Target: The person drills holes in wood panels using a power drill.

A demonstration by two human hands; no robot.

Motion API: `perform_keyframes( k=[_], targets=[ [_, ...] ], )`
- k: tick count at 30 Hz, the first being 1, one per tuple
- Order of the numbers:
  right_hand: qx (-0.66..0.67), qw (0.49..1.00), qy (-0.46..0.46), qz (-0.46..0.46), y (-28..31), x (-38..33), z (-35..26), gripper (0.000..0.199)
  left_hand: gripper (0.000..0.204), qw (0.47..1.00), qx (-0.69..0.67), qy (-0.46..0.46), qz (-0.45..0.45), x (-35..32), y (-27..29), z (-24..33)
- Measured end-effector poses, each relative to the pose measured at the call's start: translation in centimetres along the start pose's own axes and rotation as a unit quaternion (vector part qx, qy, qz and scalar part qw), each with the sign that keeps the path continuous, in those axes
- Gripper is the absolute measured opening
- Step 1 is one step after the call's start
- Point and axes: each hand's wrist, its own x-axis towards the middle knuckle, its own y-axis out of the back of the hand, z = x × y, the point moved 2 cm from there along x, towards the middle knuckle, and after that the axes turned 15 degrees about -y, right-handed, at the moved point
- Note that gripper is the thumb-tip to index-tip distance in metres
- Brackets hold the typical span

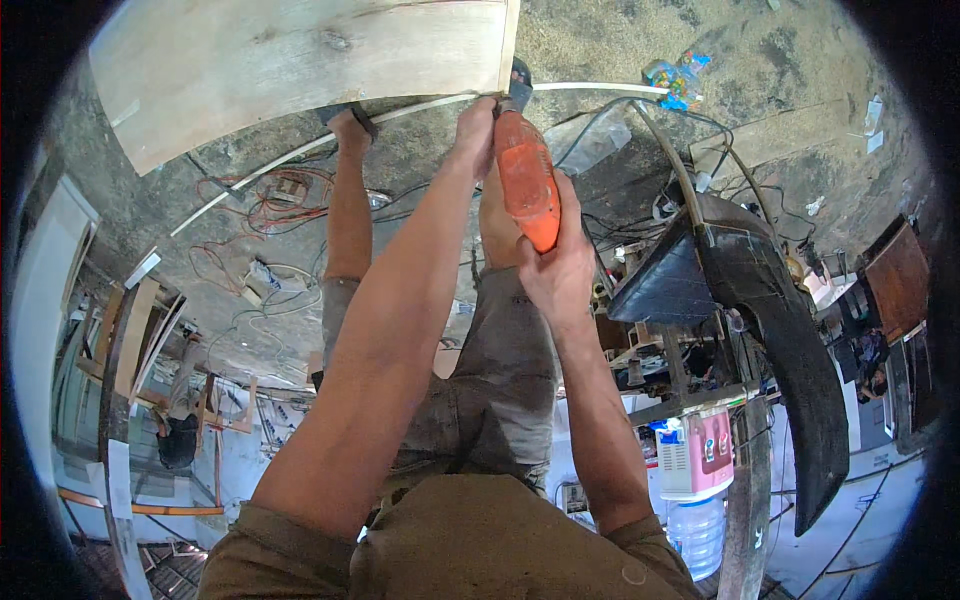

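Observation:
An orange power drill [526, 185], dusty and worn, points away from me with its nose at the near right corner of a pale wooden panel [300, 60]. My right hand [562, 265] grips it from behind, the thumb near its rear end and the fingers partly hidden along its right side. Beside the nose, my left hand [478, 135] is closed against the drill's left side; its fingertips are hidden. The panel's right edge carries a narrow light strip. Whatever bit the drill carries is out of sight.
A thin white strip [300, 150] crosses the floor under the panel. Tangled orange cords [290, 200] lie to the left. At the right stands a black upholstered chair [745, 260] with dark cables near it. A blue plastic bag [677, 80] lies at the far right.

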Motion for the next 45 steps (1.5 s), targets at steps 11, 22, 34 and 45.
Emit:
perform_keyframes(
  k=[11,22,34,45],
  targets=[
    [-0.039,0.998,-0.034,-0.023,1.0,1.0,-4.2,0.079,0.027,0.996,-0.049,-0.020,-0.073,3.1,1.8,-2.2],
    [0.051,0.996,0.038,0.057,0.8,2.3,-4.3,0.071,0.022,0.997,-0.079,-0.019,-0.002,1.6,0.1,0.0],
    [0.017,0.998,-0.054,0.024,0.2,0.9,-4.4,0.064,0.021,0.994,-0.104,-0.007,-0.005,2.2,0.5,-0.3],
    [0.006,0.998,-0.055,0.023,0.3,0.3,-4.6,0.067,0.026,0.993,-0.052,0.022,-0.104,3.8,1.4,-1.3]
  ],
)
